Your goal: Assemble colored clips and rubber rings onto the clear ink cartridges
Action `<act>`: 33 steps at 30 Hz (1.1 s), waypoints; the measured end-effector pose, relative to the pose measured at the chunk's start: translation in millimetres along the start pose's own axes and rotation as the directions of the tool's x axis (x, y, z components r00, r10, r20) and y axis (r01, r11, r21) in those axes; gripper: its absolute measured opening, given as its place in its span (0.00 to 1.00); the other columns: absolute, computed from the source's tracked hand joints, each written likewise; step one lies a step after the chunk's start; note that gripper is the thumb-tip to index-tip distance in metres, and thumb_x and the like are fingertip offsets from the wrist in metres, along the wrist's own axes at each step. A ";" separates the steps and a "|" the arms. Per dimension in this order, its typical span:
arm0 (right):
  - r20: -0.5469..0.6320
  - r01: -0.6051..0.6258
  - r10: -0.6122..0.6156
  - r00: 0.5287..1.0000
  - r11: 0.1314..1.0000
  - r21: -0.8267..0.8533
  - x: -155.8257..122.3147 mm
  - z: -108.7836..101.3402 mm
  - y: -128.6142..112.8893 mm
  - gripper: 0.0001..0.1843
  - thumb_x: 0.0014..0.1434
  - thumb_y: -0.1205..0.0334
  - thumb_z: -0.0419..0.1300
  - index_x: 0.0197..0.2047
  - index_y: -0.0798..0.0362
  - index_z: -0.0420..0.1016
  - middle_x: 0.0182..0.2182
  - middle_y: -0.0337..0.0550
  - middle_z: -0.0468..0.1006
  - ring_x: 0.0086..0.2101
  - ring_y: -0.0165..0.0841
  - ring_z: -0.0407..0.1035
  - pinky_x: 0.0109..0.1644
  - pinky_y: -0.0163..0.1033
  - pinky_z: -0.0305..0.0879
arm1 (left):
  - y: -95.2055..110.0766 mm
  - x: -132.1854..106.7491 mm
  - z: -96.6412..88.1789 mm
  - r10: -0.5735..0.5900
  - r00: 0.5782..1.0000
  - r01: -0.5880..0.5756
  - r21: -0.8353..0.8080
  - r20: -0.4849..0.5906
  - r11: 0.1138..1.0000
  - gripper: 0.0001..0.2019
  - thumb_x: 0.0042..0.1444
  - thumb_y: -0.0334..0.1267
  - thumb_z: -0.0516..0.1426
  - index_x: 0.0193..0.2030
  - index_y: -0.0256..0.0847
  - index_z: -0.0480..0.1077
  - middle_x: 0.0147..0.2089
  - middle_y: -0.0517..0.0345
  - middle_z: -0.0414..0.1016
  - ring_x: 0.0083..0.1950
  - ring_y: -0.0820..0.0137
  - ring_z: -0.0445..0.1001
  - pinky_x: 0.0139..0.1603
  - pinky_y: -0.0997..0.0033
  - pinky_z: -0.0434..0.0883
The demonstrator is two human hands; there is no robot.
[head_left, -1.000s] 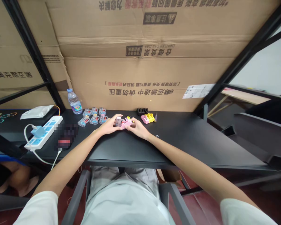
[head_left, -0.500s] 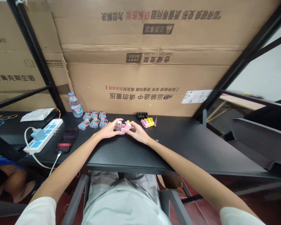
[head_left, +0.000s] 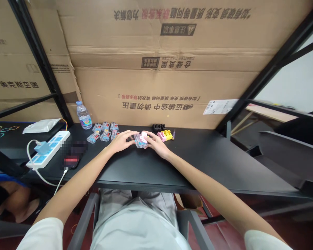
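Both my hands meet at the middle of the black table (head_left: 198, 163). My left hand (head_left: 121, 140) and my right hand (head_left: 156, 144) close from either side on a small clear plastic case with a pink piece inside (head_left: 141, 140). Just left of my left hand lie several more clear cases with red and blue contents (head_left: 104, 131). A pink and yellow plastic part (head_left: 165, 134) and a small black block (head_left: 158, 126) sit just beyond my right hand.
A water bottle (head_left: 83, 116) stands at the back left. A white power strip with a charger (head_left: 48, 149), a phone (head_left: 71, 156) and a white bag (head_left: 41, 125) lie on the left. Cardboard boxes (head_left: 159, 69) wall off the back. Black rack posts (head_left: 263, 73) stand at both sides.
My hands have shifted slightly to the right, and the pink piece now sits inside the clear case held between them.
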State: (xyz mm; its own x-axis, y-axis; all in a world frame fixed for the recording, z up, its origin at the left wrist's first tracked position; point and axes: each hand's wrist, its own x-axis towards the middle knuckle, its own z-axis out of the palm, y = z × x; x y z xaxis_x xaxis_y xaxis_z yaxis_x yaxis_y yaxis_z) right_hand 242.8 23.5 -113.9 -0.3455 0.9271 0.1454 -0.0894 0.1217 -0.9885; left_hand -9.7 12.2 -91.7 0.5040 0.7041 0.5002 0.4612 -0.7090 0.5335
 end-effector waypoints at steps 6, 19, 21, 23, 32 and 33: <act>0.094 -0.032 0.027 0.995 0.999 0.044 1.6 -1.8 -0.8 0.27 0.65 0.35 0.63 0.48 0.52 0.80 0.33 0.45 0.81 0.33 0.36 0.76 0.40 0.42 0.78 | 14.9 3.3 5.9 -0.098 0.994 0.100 0.053 -0.051 0.994 0.16 0.69 0.49 0.60 0.57 0.46 0.79 0.59 0.52 0.80 0.53 0.59 0.81 0.61 0.57 0.75; -0.124 0.060 -0.090 0.988 0.972 -0.227 3.5 -7.6 -9.7 0.24 0.62 0.36 0.66 0.34 0.51 0.76 0.17 0.33 0.68 0.19 0.29 0.60 0.24 0.37 0.57 | -9.1 12.6 15.6 -0.350 0.931 0.270 -0.448 -0.104 0.852 0.22 0.62 0.44 0.66 0.59 0.38 0.72 0.48 0.48 0.85 0.50 0.61 0.84 0.60 0.55 0.77; -0.203 0.082 -0.130 0.970 0.970 -0.230 6.0 -10.3 -8.4 0.25 0.61 0.34 0.65 0.35 0.50 0.75 0.17 0.32 0.66 0.18 0.29 0.58 0.23 0.37 0.54 | -13.2 13.1 10.8 -0.389 0.904 0.272 -0.465 -0.178 0.842 0.22 0.63 0.43 0.65 0.61 0.37 0.71 0.48 0.47 0.85 0.52 0.60 0.84 0.63 0.53 0.75; -0.222 0.092 -0.151 0.963 0.963 -0.254 6.0 -9.3 -7.3 0.26 0.61 0.33 0.65 0.38 0.50 0.76 0.17 0.31 0.65 0.18 0.29 0.56 0.23 0.37 0.52 | -13.7 11.3 8.0 -0.390 0.901 0.271 -0.460 -0.187 0.846 0.23 0.63 0.44 0.65 0.61 0.37 0.71 0.49 0.46 0.85 0.51 0.60 0.84 0.63 0.52 0.75; -0.053 0.114 -0.142 0.988 0.927 -0.357 -1.8 -0.6 -9.0 0.28 0.63 0.30 0.63 0.41 0.50 0.77 0.19 0.33 0.68 0.21 0.30 0.62 0.26 0.37 0.58 | -2.5 7.3 16.3 -0.361 0.930 0.300 -0.420 -0.073 0.857 0.42 0.60 0.43 0.68 0.77 0.39 0.57 0.48 0.49 0.86 0.54 0.58 0.83 0.65 0.51 0.73; -0.111 0.133 -0.180 0.977 0.932 -0.338 -0.6 -3.4 -9.0 0.28 0.64 0.30 0.62 0.41 0.49 0.75 0.20 0.32 0.68 0.21 0.30 0.62 0.26 0.37 0.59 | -4.2 8.4 13.8 -0.392 0.911 0.301 -0.443 -0.127 0.844 0.42 0.61 0.44 0.67 0.78 0.39 0.54 0.49 0.49 0.86 0.56 0.58 0.83 0.67 0.51 0.71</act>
State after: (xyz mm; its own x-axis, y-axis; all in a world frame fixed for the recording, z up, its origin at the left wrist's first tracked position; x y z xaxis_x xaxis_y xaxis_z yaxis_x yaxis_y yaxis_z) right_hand 246.9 23.1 -105.2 -0.2183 0.9235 0.3153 0.1864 0.3567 -0.9154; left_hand 2.7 20.5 -99.1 0.1856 0.9241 0.3339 0.2174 -0.3700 0.9032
